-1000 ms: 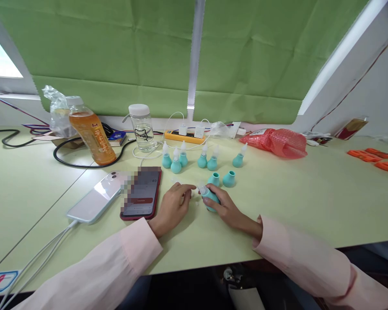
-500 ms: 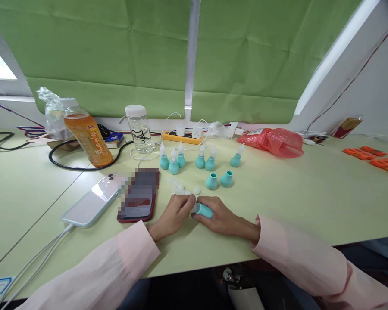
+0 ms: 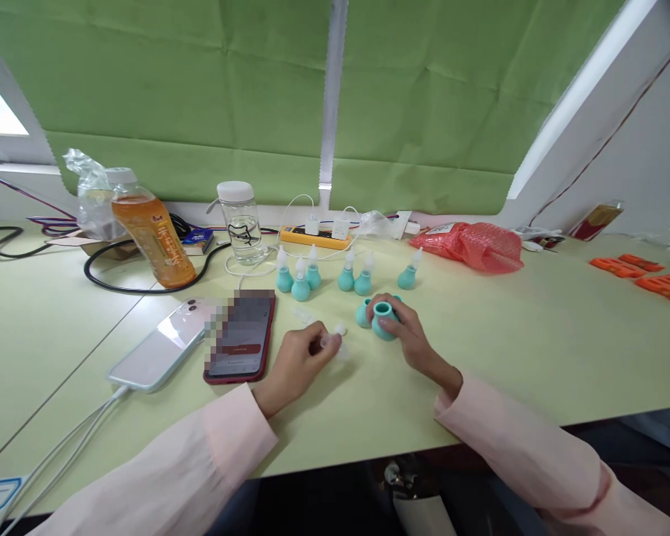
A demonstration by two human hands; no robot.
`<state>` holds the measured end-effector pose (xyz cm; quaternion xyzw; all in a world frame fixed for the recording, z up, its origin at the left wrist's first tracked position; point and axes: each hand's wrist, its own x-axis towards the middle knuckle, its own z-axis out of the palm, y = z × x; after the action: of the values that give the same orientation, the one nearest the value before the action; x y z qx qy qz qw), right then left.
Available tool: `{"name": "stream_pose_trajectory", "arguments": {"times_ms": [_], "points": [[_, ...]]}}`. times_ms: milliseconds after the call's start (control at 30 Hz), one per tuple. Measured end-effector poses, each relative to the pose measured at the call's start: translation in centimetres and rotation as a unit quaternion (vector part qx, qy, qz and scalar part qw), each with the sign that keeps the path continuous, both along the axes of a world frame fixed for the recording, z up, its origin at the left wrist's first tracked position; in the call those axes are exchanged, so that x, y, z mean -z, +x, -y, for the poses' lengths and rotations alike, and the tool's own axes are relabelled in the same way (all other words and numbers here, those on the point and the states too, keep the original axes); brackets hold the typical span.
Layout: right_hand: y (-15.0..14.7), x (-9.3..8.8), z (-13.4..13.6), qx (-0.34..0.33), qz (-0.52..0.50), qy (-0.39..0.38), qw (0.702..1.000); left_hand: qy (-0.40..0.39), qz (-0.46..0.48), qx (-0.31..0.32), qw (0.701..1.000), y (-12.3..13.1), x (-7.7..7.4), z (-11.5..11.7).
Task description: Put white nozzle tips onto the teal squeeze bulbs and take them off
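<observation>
Your right hand (image 3: pixel 406 341) is closed round a teal bulb (image 3: pixel 383 320), mouth up, mid-table, touching a second open bulb (image 3: pixel 361 313) on its left. Your left hand (image 3: pixel 295 365) pinches a small clear tip (image 3: pixel 335 344). Steady the bulb upright and grip the tip lightly but firmly.

Surface (image 3: pixel 536 350) right of right hand (image 3: pixel 410 339) is bare up to red bag (image 3: pixel 469 246) & orange parts (image 3: pixel 648 274): wide room. Left hand (image 3: pixel 295 365) hemmed by 2 phones (image 3: pixel 240 339) just beside it. Loose tips (image 3: pixel 304 317) btw. phones & hands. Behind: bulb row (image 3: pixel 324 277), then jar (image 3: pixel 240 223), bottle (image 3: pixel 153 234), cables (image 3: pixel 145 289). Near edge free.
</observation>
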<state>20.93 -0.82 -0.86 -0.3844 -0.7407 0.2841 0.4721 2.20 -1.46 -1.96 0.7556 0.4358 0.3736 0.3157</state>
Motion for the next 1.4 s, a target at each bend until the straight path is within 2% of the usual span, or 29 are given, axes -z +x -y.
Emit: {"name": "stream_pose_trajectory", "arguments": {"times_ms": [67, 133, 267, 367, 433, 500, 567, 700, 800, 933, 1033, 1267, 1400], "points": [[0.7, -0.3, -0.7, 0.033, 0.013, 0.015, 0.999, 0.087, -0.118, 0.015, 0.989, 0.0, 0.5, 0.1], [1.2, -0.7, -1.2, 0.059, 0.042, 0.034, 0.997, 0.161, -0.183, 0.030, 0.969, 0.0, 1.1, 0.0], [1.8, -1.4, -1.5, 0.061, 0.114, 0.054, 0.990, 0.285, -0.205, 0.070, 0.934, 0.0, 1.8, -0.3], [2.3, -1.8, -1.5, 0.047, 0.178, 0.051, 0.982, 0.330, -0.226, 0.115, 0.909, 0.1, 1.7, -0.1], [2.7, -1.9, -1.5, 0.052, 0.221, 0.043, 0.973, 0.323, -0.262, 0.145, 0.898, 0.3, 1.6, 0.1], [3.0, -2.0, -1.5, 0.062, 0.257, 0.034, 0.964, 0.303, -0.298, 0.150, 0.893, 0.4, 1.6, 0.1], [3.3, -2.1, -1.6, 0.065, 0.280, 0.029, 0.957, 0.292, -0.328, 0.117, 0.891, 0.5, 1.8, 0.0], [3.6, -2.1, -1.6, 0.055, 0.307, -0.006, 0.950, 0.300, -0.367, 0.012, 0.881, 0.4, 2.2, -0.5], [3.8, -2.0, -1.8, 0.059, 0.317, -0.027, 0.946, 0.295, -0.372, -0.020, 0.880, 0.3, 2.2, -0.5], [3.9, -2.1, -2.0, 0.057, 0.315, -0.017, 0.947, 0.293, -0.329, 0.006, 0.898, 0.4, 1.9, -0.1], [4.0, -2.4, -2.1, 0.030, 0.321, -0.010, 0.946, 0.294, -0.309, 0.038, 0.904, 0.4, 1.9, 0.0], [4.2, -2.9, -2.0, 0.027, 0.348, -0.018, 0.937, 0.280, -0.348, -0.031, 0.894, 0.3, 2.6, -1.0], [4.5, -3.3, -2.5, 0.038, 0.333, -0.016, 0.942, 0.278, -0.340, -0.006, 0.898, 0.3, 2.2, -0.7]]}}
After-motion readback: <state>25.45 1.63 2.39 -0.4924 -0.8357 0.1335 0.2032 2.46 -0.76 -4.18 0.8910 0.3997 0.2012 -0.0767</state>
